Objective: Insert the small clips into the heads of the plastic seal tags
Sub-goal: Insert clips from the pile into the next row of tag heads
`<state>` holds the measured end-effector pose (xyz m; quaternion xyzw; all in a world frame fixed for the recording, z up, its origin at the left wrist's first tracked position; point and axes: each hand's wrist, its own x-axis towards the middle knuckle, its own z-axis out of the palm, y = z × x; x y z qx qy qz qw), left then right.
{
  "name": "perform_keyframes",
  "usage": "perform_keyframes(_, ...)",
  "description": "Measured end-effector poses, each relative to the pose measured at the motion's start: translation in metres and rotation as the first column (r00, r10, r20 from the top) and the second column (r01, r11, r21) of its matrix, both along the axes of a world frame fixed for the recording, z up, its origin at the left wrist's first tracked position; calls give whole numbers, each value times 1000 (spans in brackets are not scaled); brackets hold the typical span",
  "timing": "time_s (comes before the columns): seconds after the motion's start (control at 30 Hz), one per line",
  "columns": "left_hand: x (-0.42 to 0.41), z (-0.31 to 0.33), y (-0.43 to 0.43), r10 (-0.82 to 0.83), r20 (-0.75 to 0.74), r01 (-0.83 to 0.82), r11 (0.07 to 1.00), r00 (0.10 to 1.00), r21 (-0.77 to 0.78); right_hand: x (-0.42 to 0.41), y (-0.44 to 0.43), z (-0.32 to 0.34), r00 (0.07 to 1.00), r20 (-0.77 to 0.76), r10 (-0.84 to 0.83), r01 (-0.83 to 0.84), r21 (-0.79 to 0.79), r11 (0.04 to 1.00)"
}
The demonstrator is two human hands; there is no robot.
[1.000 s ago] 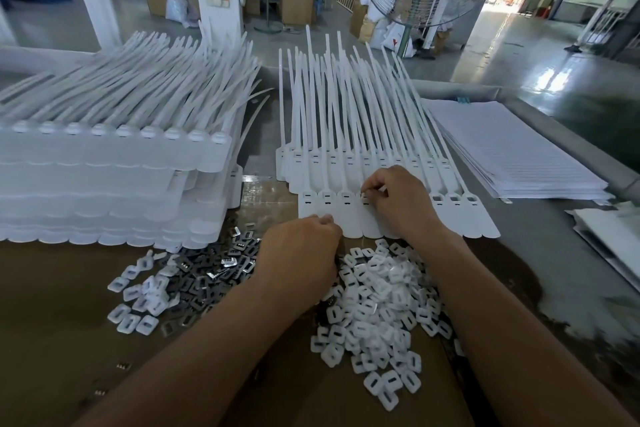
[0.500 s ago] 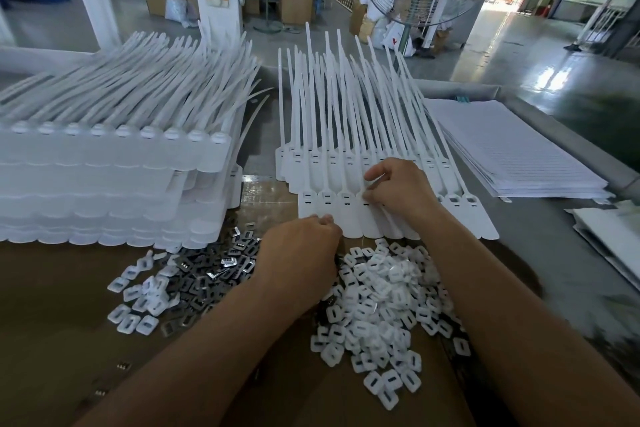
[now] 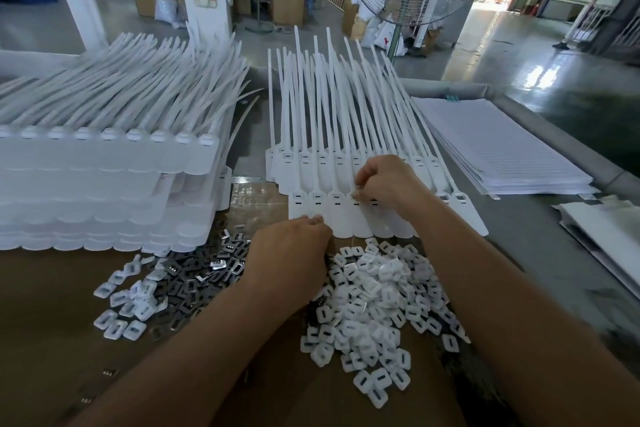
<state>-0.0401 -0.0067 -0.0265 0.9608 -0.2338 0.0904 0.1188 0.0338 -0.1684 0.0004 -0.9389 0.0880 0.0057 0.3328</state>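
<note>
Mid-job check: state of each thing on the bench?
Front tag row, flat; left heads look filled, rightmost two empty.
Right hand, pinching at a head there.
Left hand, curled at row's near edge; contents hidden.
White clips, loose heap.
Metal clips, loose heap.
Left tag stack, layered.

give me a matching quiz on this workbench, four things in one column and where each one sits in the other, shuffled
Things
1. white clips
2. dark metal clips
3. tall stack of seal tags
4. paper sheets

Places
a. far right, lying flat
b. left side, piled high
c. front, right of centre, a loose heap
d. front left, at the foot of the tall stack

Pairs: 1-c, 2-d, 3-b, 4-a
</note>
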Motion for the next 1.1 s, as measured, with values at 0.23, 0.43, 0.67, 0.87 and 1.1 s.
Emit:
perform_keyframes(0.23,0,2,1,-13,-12,13,1000,1000,7,-30,-21,-11,980,125,157,-181,212,960)
perform_keyframes(0.43,1,1,2,1,-17,-2,1000,1000,-25,-54,-33,7,954,106,282,-295,148,944)
perform_keyframes(0.67,0,2,2,-1,-20,0,1000,1000,-14,-62,-22,9,920,9,392,-392,46,919)
perform_keyframes(0.87,0,1,2,-6,3,6,1000,1000,-14,-64,-6,6,865,-71,497,-501,-56,864)
perform_keyframes(1.1,-1,0,-1,-7,21,7,1000,1000,-6,-65,-5,6,860,-101,501,-510,-110,853)
